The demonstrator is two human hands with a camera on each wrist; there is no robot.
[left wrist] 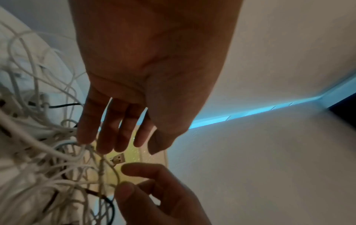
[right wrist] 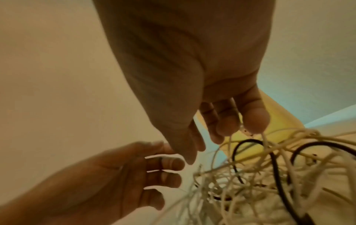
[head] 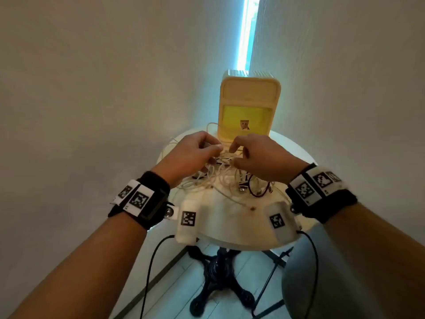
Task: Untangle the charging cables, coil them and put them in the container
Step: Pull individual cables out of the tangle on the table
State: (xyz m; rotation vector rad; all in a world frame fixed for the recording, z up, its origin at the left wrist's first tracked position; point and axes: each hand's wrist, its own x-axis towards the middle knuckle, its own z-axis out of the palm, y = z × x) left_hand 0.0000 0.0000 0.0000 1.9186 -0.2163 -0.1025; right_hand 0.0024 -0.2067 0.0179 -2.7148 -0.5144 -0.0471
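A person's two bare hands work over a tangled heap of charging cables [head: 220, 176] lying on a small round white table [head: 230, 217]. Most cables are white or cream, with a few black ones looped through the heap. The left hand [head: 190, 155] hovers over the left part of the tangle, its fingers [left wrist: 108, 129] hanging fairly straight and slightly spread, the fingertips touching thin white strands. The right hand [head: 259, 157] is on the right part, and its fingers [right wrist: 256, 120] curl down onto pale strands; whether it truly pinches one cannot be told. A cream and yellow container [head: 249, 104] stands upright at the back of the table, just behind the hands, close to the corner of the walls.
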